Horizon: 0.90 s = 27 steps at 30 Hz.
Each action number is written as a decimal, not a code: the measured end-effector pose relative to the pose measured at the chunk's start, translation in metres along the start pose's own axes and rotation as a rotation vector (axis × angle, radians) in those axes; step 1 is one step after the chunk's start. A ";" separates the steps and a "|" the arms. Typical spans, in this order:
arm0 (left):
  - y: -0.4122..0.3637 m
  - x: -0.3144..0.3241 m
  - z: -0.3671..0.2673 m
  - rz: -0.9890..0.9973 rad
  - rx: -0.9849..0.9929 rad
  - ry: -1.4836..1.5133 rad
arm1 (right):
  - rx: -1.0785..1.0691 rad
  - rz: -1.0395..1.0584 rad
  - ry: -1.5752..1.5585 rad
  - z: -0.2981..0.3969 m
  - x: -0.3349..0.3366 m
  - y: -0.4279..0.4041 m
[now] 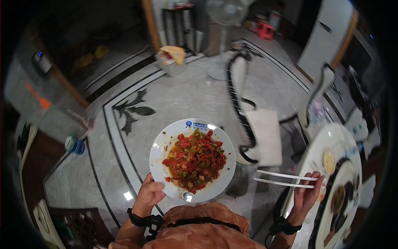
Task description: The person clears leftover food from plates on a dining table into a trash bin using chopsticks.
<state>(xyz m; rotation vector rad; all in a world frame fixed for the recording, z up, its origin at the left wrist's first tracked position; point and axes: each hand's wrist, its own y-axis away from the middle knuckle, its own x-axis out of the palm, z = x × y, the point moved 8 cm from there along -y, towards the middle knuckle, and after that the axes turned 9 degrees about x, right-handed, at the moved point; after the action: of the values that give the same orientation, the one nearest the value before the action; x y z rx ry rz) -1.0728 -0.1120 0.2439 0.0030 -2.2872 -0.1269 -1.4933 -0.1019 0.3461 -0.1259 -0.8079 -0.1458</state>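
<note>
My left hand [150,193] grips the lower left rim of a white plate [158,149], its thumb on top of the edge. Chopped red and green peppers in oily sauce [196,162] fill the middle of the plate, which I hold over the floor in front of my body. Out to the right, my right hand [306,194] holds a pair of white chopsticks [279,179], their tips apart and pointing left toward the plate. Nothing is between the tips. Behind that hand lies a white oval dining table [329,137].
A raised turntable [329,193] bears dishes on the table. White chairs with black trim [264,133] stand ahead to the right. Farther off are a standing fan [227,12], a bin [171,63] and a red stool [265,31]. A blue-green container [74,145] sits left.
</note>
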 end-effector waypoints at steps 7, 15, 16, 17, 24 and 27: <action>0.037 -0.142 -0.091 -0.214 0.303 0.242 | 0.384 0.315 -0.071 -0.217 0.186 -0.049; 0.041 -0.282 -0.187 -0.479 0.585 0.283 | 0.561 0.198 0.004 -0.411 0.282 -0.157; 0.042 -0.300 -0.202 -0.517 0.606 0.275 | 0.582 0.124 -0.009 -0.437 0.304 -0.166; 0.042 -0.318 -0.216 -0.554 0.625 0.268 | 0.602 0.048 -0.018 -0.462 0.325 -0.174; 0.057 -0.422 -0.301 -0.787 0.934 0.384 | 0.806 0.730 0.302 -0.653 0.534 -0.189; 0.067 -0.472 -0.345 -0.871 1.045 0.417 | 0.879 0.791 0.384 -0.741 0.607 -0.162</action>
<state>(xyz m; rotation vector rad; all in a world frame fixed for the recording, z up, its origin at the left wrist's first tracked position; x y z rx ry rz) -0.4994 -0.0562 0.1215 1.4048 -1.5550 0.5726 -0.5819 -0.4344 0.2892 0.4068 -0.3366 0.9052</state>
